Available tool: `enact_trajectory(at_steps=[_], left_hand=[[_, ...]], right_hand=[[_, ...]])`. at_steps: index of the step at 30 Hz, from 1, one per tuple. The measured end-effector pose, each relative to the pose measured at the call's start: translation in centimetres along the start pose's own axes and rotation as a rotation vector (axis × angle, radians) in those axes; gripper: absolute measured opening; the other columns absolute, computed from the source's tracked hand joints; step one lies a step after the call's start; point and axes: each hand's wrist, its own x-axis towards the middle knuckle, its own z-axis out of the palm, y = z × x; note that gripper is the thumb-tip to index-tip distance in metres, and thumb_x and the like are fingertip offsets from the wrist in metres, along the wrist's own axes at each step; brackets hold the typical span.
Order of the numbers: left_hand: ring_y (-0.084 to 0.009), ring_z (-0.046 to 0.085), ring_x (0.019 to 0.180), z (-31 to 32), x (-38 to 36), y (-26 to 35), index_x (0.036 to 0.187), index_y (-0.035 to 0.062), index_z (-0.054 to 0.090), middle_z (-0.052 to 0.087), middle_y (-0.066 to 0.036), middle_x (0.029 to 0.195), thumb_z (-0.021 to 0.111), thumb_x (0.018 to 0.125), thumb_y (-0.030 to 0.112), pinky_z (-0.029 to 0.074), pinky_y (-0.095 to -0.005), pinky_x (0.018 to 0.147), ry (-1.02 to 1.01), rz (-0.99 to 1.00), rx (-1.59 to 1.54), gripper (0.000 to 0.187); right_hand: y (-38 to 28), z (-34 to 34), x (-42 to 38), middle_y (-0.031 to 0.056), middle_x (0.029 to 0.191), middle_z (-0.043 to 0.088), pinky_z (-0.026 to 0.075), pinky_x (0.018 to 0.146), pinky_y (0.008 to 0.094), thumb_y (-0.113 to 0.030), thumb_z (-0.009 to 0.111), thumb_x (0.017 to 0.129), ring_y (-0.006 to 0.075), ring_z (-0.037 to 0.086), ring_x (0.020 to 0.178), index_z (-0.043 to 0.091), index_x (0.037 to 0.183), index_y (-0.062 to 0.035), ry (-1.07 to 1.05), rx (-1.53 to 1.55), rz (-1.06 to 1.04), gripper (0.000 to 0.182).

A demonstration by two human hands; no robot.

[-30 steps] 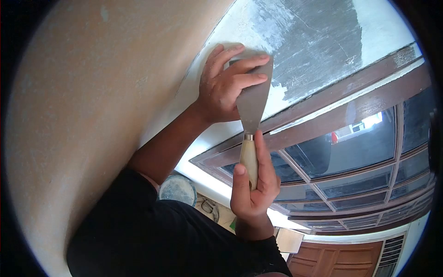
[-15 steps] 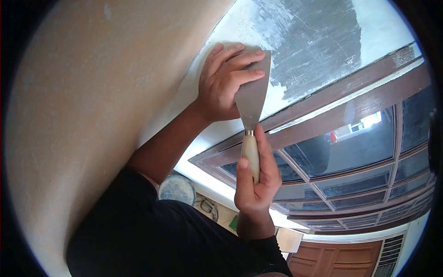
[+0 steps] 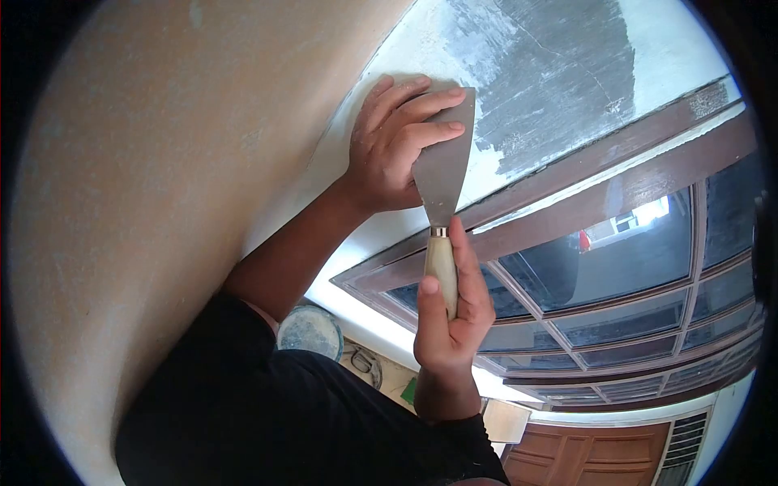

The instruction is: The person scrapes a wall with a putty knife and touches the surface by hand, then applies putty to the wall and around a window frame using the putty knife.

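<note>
A putty knife (image 3: 447, 174) with a wide grey metal blade and a pale wooden handle stands nearly upright in front of the wall, blade uppermost. My right hand (image 3: 454, 316) is closed round the handle, thumb on the left and index finger stretched along the right side up to the ferrule. Higher up, my left hand (image 3: 389, 150) grips the blade from its left edge. Two of its fingertips lie on the blade's face, while the other fingers extend beside it near the wall; its thumb is hidden. Behind the blade is a white wall with a grey patch (image 3: 551, 81).
A beige wall surface (image 3: 162, 162) fills the left side. Below the patch runs a brown window frame (image 3: 535, 182) with several glass panes. Lower down are a round bucket (image 3: 310, 334) with whitish contents, a coiled cable (image 3: 366, 368) and a brown panelled door (image 3: 587, 454).
My right hand and the handle have shifted very slightly to the right. My left hand stays in the same place on the blade.
</note>
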Motion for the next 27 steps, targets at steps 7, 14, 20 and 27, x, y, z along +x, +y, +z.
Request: enact_trajectory(at_steps=[7, 14, 20, 27], left_hand=[[-0.0381, 0.056, 0.124, -0.22, -0.01, 0.05, 0.114, 0.0181, 0.057, 0.063, -0.009, 0.134, 0.082, 0.075, 0.030, 0.031, -0.0592, 0.109, -0.009, 0.019, 0.007, 0.048], [-0.0369, 0.057, 0.123, 0.03, 0.10, -0.19, 0.114, 0.0199, 0.059, 0.063, -0.006, 0.134, 0.082, 0.075, 0.036, 0.033, -0.0586, 0.109, 0.016, 0.020, -0.002, 0.048], [-0.0365, 0.055, 0.124, 0.18, 0.29, 0.03, 0.115, 0.0202, 0.060, 0.063, -0.005, 0.134, 0.082, 0.075, 0.034, 0.033, -0.0596, 0.108, 0.021, -0.011, 0.022, 0.048], [-0.0359, 0.054, 0.125, -0.19, 0.20, 0.12, 0.113, 0.0209, 0.059, 0.063, -0.004, 0.134, 0.082, 0.074, 0.034, 0.031, -0.0595, 0.109, -0.019, 0.011, 0.032, 0.048]], right_hand=[[-0.29, 0.01, -0.08, 0.0217, 0.110, 0.070, 0.052, 0.082, 0.0280, -0.009, 0.058, 0.097, 0.0166, 0.068, 0.095, 0.043, 0.145, 0.0087, 0.003, 0.009, 0.035, 0.054], [-0.39, -0.06, -0.03, 0.0225, 0.114, 0.069, 0.052, 0.085, 0.0283, -0.010, 0.058, 0.098, 0.0179, 0.068, 0.100, 0.044, 0.145, 0.0085, 0.015, -0.009, 0.007, 0.053], [-0.10, 0.13, 0.32, 0.0237, 0.113, 0.069, 0.052, 0.084, 0.0277, -0.010, 0.058, 0.098, 0.0176, 0.068, 0.099, 0.043, 0.145, 0.0090, 0.011, 0.009, 0.018, 0.053], [-0.20, 0.34, 0.15, 0.0242, 0.110, 0.070, 0.053, 0.082, 0.0283, -0.008, 0.056, 0.097, 0.0170, 0.068, 0.092, 0.042, 0.145, 0.0105, 0.038, -0.031, -0.038, 0.053]])
